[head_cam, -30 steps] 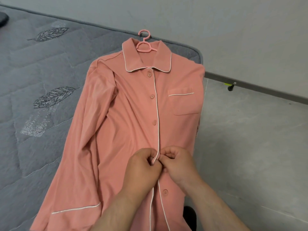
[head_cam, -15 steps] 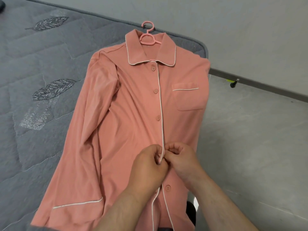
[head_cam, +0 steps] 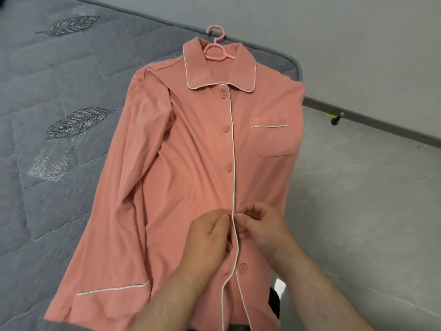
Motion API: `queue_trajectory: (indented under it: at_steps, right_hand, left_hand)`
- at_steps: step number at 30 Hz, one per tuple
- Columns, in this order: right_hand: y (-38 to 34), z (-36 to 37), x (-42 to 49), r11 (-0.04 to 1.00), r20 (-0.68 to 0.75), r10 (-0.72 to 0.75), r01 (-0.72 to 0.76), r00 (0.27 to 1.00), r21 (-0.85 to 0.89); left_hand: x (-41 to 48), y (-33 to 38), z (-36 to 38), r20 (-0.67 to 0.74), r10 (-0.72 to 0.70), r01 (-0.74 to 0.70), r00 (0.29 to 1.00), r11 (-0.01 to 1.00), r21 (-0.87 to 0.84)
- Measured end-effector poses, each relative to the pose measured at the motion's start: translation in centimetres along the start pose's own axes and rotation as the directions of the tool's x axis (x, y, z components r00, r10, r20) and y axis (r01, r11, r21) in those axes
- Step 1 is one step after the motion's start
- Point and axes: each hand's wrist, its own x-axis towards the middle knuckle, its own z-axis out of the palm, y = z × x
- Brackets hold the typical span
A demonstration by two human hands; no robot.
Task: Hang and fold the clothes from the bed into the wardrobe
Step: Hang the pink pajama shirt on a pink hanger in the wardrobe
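Bed (head_cam: 59,87): grey quilted mattress with stitched leaf motifs.
Floor (head_cam: 358,211): grey, glossy, beside the bed.
Wall (head_cam: 334,44): pale, with a dark skirting (head_cam: 381,126) along its foot.
Doorstop (head_cam: 337,120): small, dark, at the skirting, well apart from the bed.
Shirt (head_cam: 186,168): pink, long-sleeved, white-piped; flat on the bed corner, front up, collar (head_cam: 198,68) at the far end, hem nearest the camera, one side at the mattress edge by the floor.
Hanger (head_cam: 216,50): pink plastic, tucked inside the neck; hook poking out past the collar onto the bed edge.
Sleeve (head_cam: 124,187): on the mattress side, lying down along the body, piped cuff (head_cam: 112,289) near the hem.
Pocket (head_cam: 274,142): on the chest, floor side, piped along its top.
Upper buttons (head_cam: 226,128): three, fastened, in a line beside the piped front edge (head_cam: 232,144).
Low button (head_cam: 243,268): bare and unfastened, just below the hands; front parted from there to the hem.
Left hand (head_cam: 210,240): fingers curled, thumb and fingertips pinching the front edge between the third button and the low one.
Right hand (head_cam: 262,228): fingers curled, pinching the cloth just across the piping, close against the left hand.
Between the hands: hidden by fingers; cannot tell whether fastened there.
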Motion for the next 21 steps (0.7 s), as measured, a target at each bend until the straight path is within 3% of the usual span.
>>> queue_trajectory:
  at_steps: [8, 21]
  right_hand:
    - [0.4, -0.2, 0.3, 0.999, 0.049, 0.048, -0.049, 0.998, 0.016]
    - [0.3, -0.6, 0.7, 0.994, 0.074, 0.055, -0.062, 0.996, 0.088]
  left_hand:
    - [0.6, 0.1, 1.3, -0.101, -0.148, 0.125, 0.984, 0.971, -0.205]
    - [0.9, -0.6, 1.4, -0.117, -0.105, 0.080, 0.988, 0.977, -0.197]
